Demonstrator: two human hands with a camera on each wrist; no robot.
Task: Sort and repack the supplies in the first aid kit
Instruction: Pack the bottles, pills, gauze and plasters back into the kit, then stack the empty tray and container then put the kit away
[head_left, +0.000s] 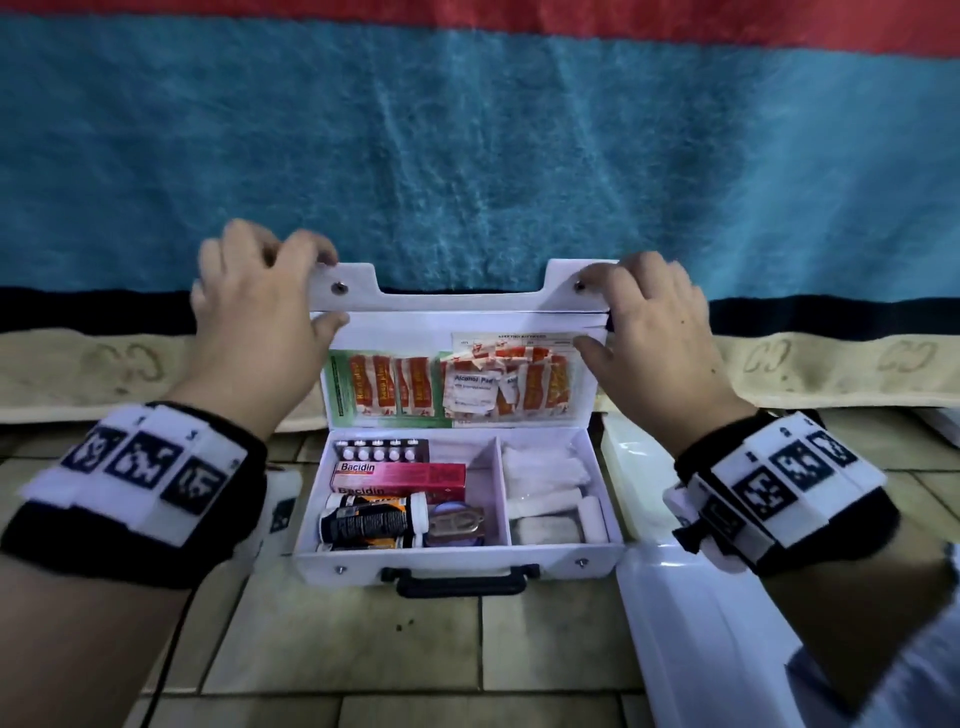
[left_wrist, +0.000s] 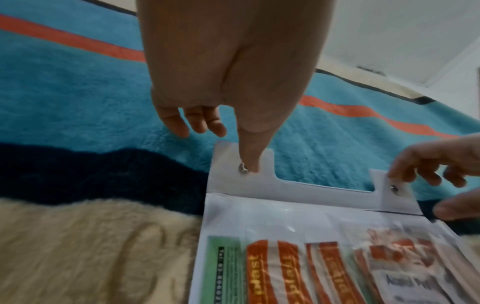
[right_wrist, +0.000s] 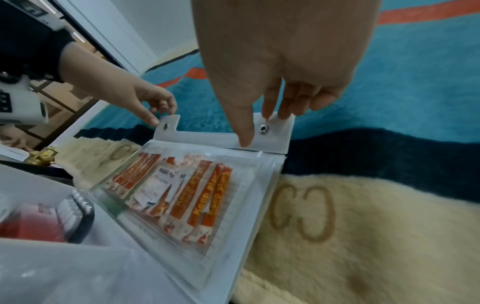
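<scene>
First aid kit (head_left: 457, 556) sits open on the tiled floor (head_left: 363, 649), lid (head_left: 457, 322) upright against a striped blanket (head_left: 467, 156). Left hand (head_left: 254, 306) pinches the lid's left snap tab (head_left: 343, 286); right hand (head_left: 654, 322) pinches the right tab (head_left: 566, 280). Plaster strips (head_left: 389, 387) fill the lid pocket; a Bacidin box (head_left: 400, 474) lies in the left compartment.

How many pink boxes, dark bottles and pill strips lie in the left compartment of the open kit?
Pink boxes: 2
Dark bottles: 2
Pill strips: 1
Total: 5
</scene>
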